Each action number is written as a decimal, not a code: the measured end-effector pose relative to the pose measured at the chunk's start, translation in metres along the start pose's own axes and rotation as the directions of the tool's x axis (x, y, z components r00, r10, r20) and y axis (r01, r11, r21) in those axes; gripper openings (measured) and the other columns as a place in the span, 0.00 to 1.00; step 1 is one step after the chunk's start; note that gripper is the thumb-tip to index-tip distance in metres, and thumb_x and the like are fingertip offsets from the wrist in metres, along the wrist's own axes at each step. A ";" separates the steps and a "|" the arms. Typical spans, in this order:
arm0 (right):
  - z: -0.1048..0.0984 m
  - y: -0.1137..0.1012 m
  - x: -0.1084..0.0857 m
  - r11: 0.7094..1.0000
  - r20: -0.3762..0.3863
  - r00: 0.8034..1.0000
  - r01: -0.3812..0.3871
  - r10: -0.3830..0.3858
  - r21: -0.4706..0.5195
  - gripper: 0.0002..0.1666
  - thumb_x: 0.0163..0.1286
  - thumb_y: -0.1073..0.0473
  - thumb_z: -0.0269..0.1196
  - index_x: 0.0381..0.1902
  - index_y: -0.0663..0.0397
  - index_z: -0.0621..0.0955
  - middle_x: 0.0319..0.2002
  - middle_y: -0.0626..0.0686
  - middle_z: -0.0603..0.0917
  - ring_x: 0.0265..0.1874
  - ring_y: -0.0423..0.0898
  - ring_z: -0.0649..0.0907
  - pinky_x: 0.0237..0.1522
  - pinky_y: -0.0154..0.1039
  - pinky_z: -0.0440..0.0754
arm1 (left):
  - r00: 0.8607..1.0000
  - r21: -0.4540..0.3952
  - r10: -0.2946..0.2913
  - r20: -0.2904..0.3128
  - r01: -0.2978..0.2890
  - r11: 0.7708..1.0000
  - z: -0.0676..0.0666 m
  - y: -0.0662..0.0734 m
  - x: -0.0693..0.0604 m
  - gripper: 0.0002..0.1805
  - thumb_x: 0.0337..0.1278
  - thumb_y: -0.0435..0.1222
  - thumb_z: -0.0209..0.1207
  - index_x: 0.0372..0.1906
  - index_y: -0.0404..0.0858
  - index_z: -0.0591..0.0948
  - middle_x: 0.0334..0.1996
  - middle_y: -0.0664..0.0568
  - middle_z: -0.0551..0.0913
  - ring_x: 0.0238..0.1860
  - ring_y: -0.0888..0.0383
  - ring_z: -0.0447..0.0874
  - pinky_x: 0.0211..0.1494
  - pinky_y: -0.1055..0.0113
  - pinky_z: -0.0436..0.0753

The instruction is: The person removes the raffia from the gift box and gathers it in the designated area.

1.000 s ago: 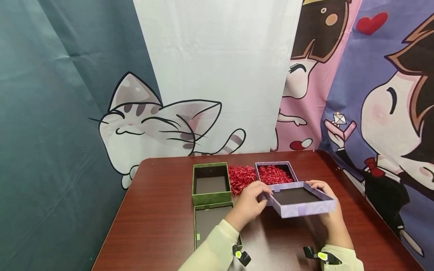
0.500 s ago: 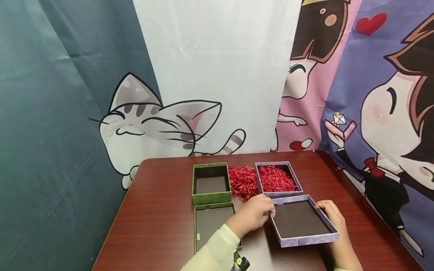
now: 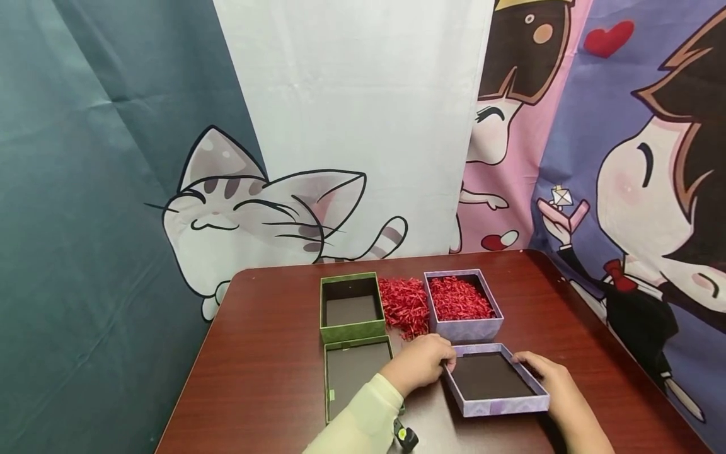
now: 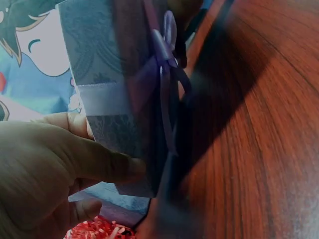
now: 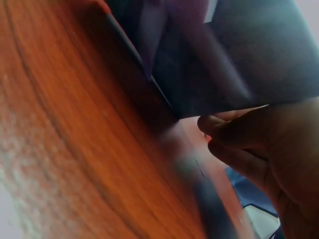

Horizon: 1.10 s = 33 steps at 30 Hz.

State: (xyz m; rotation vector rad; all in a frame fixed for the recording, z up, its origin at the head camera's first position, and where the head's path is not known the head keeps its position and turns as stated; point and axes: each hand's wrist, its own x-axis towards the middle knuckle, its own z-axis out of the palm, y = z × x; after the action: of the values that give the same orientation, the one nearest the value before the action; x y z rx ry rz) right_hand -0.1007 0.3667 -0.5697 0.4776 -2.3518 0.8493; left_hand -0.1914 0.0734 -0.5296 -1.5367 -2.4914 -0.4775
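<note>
Between both hands is a lavender box lid (image 3: 493,381), its dark inside facing up, low over the table. My left hand (image 3: 418,364) grips its left side near the far corner. In the left wrist view, the thumb lies along the patterned lid wall (image 4: 107,132), and a ribbon bow (image 4: 167,57) hangs from the lid's outer face. My right hand (image 3: 550,381) holds the right side; its fingers (image 5: 232,137) bend at the lid's edge in the right wrist view. Just beyond the lid stands a lavender box (image 3: 467,330) holding red shredded paper (image 3: 460,299).
Left of the lavender box lies a loose pile of red shredded paper (image 3: 404,304). Beside it stands a green box (image 3: 354,332) with nothing inside. A green lid (image 3: 351,372), partly hidden by my left sleeve (image 3: 363,413), lies before it on the brown table (image 3: 255,366).
Both hands have brought the lavender lid down and nearer to me, away from the lavender box. The lavender box, partly covered earlier, now shows fully. The head view has shifted slightly.
</note>
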 end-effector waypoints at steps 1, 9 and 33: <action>0.001 0.000 0.000 1.000 0.001 1.000 -0.006 0.006 -0.004 0.28 0.40 0.76 0.75 0.41 0.51 0.87 0.37 0.48 0.88 0.37 0.30 0.82 0.45 0.16 0.72 | 1.000 -0.003 -0.009 0.009 0.009 1.000 0.001 0.000 0.000 0.17 0.38 0.26 0.70 0.22 0.53 0.81 0.26 0.69 0.79 0.32 0.70 0.76 0.38 0.81 0.72; 0.011 0.007 0.002 0.998 -0.023 0.999 0.036 -0.038 -0.052 0.31 0.35 0.87 0.67 0.31 0.49 0.88 0.32 0.47 0.88 0.35 0.29 0.83 0.41 0.18 0.74 | 0.995 -0.006 -0.043 0.086 0.043 0.999 0.001 0.000 -0.002 0.18 0.43 0.23 0.65 0.21 0.53 0.80 0.23 0.70 0.77 0.28 0.74 0.73 0.35 0.82 0.71; 0.061 -0.009 0.204 0.963 0.652 0.715 -0.124 0.253 -0.238 0.55 0.48 0.51 0.84 0.73 0.55 0.73 0.63 0.73 0.73 0.59 0.68 0.78 0.59 0.67 0.78 | 0.819 -0.148 -0.527 -0.225 0.506 0.850 -0.014 0.001 0.015 0.15 0.57 0.36 0.69 0.50 0.45 0.91 0.59 0.47 0.84 0.60 0.50 0.82 0.66 0.61 0.79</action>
State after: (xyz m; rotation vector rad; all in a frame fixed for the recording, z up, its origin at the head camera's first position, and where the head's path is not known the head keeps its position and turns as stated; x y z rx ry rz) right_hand -0.2766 0.2933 -0.4745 0.5415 -3.1761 0.5930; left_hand -0.1973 0.0817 -0.5116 -0.7208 -2.6750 -0.8072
